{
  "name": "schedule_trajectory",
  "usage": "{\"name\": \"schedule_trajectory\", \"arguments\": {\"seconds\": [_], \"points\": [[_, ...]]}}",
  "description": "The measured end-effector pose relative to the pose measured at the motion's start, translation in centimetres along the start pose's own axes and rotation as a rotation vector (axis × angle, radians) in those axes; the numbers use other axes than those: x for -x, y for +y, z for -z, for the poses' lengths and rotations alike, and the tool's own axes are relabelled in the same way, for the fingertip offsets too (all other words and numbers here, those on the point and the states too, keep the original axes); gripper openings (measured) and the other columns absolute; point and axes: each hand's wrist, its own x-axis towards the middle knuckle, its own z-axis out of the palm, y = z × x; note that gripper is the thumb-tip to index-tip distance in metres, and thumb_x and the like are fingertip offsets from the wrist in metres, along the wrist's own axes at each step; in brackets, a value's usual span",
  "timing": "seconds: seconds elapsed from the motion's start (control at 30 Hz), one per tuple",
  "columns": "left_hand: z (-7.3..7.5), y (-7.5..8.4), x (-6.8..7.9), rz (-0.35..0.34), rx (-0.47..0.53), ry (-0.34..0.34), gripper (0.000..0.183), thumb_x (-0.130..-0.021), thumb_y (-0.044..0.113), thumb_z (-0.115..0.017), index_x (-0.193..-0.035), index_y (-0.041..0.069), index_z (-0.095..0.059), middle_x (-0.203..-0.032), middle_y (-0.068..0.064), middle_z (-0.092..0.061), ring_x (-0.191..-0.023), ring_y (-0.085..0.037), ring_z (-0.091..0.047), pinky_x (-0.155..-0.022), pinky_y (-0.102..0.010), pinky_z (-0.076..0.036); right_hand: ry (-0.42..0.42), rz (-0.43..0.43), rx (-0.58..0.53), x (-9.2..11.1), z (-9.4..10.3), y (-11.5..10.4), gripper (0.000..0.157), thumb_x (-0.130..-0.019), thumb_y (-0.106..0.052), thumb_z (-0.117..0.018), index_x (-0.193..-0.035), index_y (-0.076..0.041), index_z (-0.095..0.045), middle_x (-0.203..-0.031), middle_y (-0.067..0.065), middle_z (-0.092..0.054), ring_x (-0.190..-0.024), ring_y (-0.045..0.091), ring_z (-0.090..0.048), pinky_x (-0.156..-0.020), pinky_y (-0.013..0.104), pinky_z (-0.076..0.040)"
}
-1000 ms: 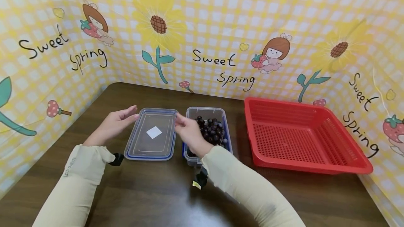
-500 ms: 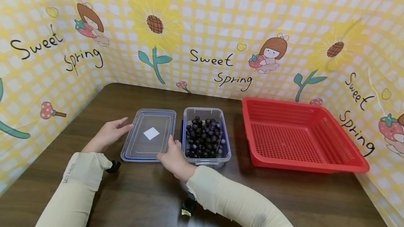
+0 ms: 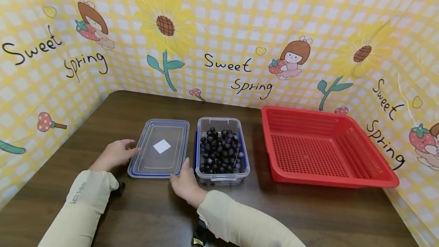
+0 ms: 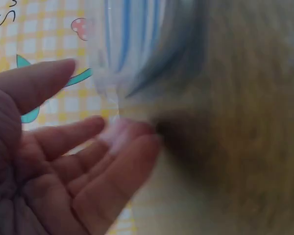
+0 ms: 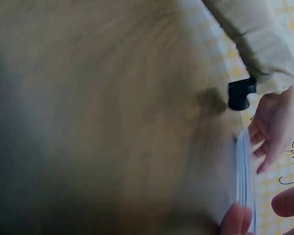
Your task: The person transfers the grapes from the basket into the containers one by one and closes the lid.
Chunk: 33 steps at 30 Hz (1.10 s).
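A clear plastic lid [image 3: 168,163] with a blue seal and a white square label lies flat on the table. My left hand [image 3: 114,154] is beside its left edge, thumb and fingers spread apart; the left wrist view shows nothing in the palm. At the lid's near right corner is my right hand [image 3: 186,184]. In the right wrist view its fingertips [image 5: 233,219] are at the lid's edge, while the thumb [image 5: 288,200] stands away from it. Just right of the lid, a clear box [image 3: 223,178] holds dark grapes [image 3: 219,151].
A red perforated plastic basket [image 3: 329,180] stands to the right of the box, with a gap between them. Everything rests on a brown wooden table [image 3: 147,216]. A yellow checked cloth [image 3: 219,22] rises behind and at both sides.
My right hand has moved from over the grape box and the lid's right edge to the lid's near right corner, uncovering the grapes. The left hand has come slightly nearer along the left edge.
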Motion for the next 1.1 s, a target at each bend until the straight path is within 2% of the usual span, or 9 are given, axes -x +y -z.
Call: {"name": "schedule_trajectory", "arguments": {"seconds": [0.07, 0.1, 0.17, 0.3, 0.4, 0.73, 0.9, 1.0, 1.1], "points": [[0.2, -0.1, 0.2, 0.050, 0.065, -0.072, 0.051, -0.094, 0.020, -0.058, -0.121, -0.022, -0.047, -0.088, -0.023, -0.063, -0.057, -0.018, -0.061, -0.057, -0.036, -0.055, -0.020, -0.007, -0.050, 0.0, -0.1, 0.3, 0.066, -0.087, 0.001, -0.056, -0.143, 0.014, -0.024, -0.091, 0.025, -0.062, -0.071, 0.029, -0.066, -0.067, 0.037, -0.056], [0.2, -0.2, 0.3, 0.073, 0.105, -0.108, 0.049, -0.093, 0.018, -0.060, -0.119, -0.022, -0.049, -0.083, -0.020, -0.063, -0.055, -0.016, -0.060, -0.054, -0.034, -0.055, -0.029, -0.013, -0.085, 0.0, -0.1, 0.5, 0.065, -0.087, 0.004, -0.054, -0.143, 0.013, -0.024, -0.081, 0.020, -0.062, -0.055, 0.024, -0.061, -0.054, 0.034, -0.055], [0.3, -0.4, 0.4, 0.081, 0.184, -0.181, 0.041, -0.090, 0.011, -0.062, -0.111, -0.023, -0.051, -0.075, -0.014, -0.063, -0.054, -0.015, -0.060, -0.052, -0.032, -0.055, -0.047, -0.036, -0.166, -0.1, -0.1, 0.7, 0.063, -0.087, 0.008, -0.050, -0.145, 0.008, -0.024, -0.067, 0.012, -0.056, -0.035, 0.014, -0.046, -0.035, 0.028, -0.046], [0.5, -0.7, 0.5, 0.093, 0.284, -0.274, 0.025, -0.085, -0.001, -0.065, -0.097, -0.020, -0.054, -0.064, -0.006, -0.059, -0.054, -0.012, -0.058, -0.052, -0.027, -0.054, -0.061, -0.066, -0.252, -0.3, -0.1, 1.0, 0.066, -0.088, 0.011, -0.048, -0.148, 0.002, -0.022, -0.074, 0.019, -0.060, -0.035, 0.013, -0.047, -0.034, 0.030, -0.047], [0.5, -0.7, 0.6, 0.102, 0.294, -0.297, 0.018, -0.084, -0.005, -0.064, -0.094, -0.016, -0.054, -0.062, -0.005, -0.058, -0.053, -0.011, -0.057, -0.051, -0.024, -0.053, -0.065, -0.080, -0.279, -0.3, -0.3, 1.1, 0.066, -0.089, 0.012, -0.047, -0.149, 0.000, -0.021, -0.075, 0.021, -0.060, -0.035, 0.014, -0.048, -0.034, 0.031, -0.047], [0.7, -1.2, 0.3, 0.070, 0.348, -0.372, 0.011, -0.087, -0.007, -0.059, -0.092, -0.012, -0.051, -0.062, -0.002, -0.057, -0.055, -0.009, -0.058, -0.052, -0.022, -0.053, 0.033, -0.123, -0.369, -0.1, -1.2, 1.0, 0.058, -0.090, 0.012, -0.044, -0.144, -0.001, -0.028, -0.059, 0.009, -0.050, -0.036, 0.011, -0.047, -0.035, 0.032, -0.049], [1.8, -1.6, 0.9, -0.002, 0.399, -0.396, 0.019, -0.088, -0.007, -0.056, -0.099, -0.020, -0.048, -0.066, -0.005, -0.061, -0.057, -0.008, -0.060, -0.054, -0.023, -0.054, 0.020, -0.103, -0.377, 0.1, -1.3, 0.3, 0.056, -0.091, 0.011, -0.045, -0.143, 0.000, -0.028, -0.052, 0.005, -0.046, -0.035, 0.010, -0.046, -0.035, 0.032, -0.049], [3.0, -1.8, 1.3, -0.035, 0.422, -0.404, 0.032, -0.090, -0.006, -0.053, -0.108, -0.030, -0.042, -0.072, -0.009, -0.066, -0.060, -0.009, -0.063, -0.057, -0.026, -0.056, -0.025, -0.054, -0.362, 0.3, -0.6, -0.5, 0.056, -0.093, 0.008, -0.046, -0.145, 0.001, -0.026, -0.054, 0.005, -0.047, -0.036, 0.010, -0.048, -0.037, 0.033, -0.050], [4.0, -1.3, 1.7, -0.045, 0.422, -0.392, 0.041, -0.091, -0.004, -0.052, -0.117, -0.032, -0.037, -0.077, -0.012, -0.069, -0.062, -0.011, -0.066, -0.058, -0.027, -0.057, -0.069, 0.004, -0.361, 0.4, 0.5, -1.1, 0.058, -0.095, 0.004, -0.047, -0.147, 0.001, -0.022, -0.058, 0.006, -0.050, -0.039, 0.011, -0.050, -0.041, 0.034, -0.052]]}}
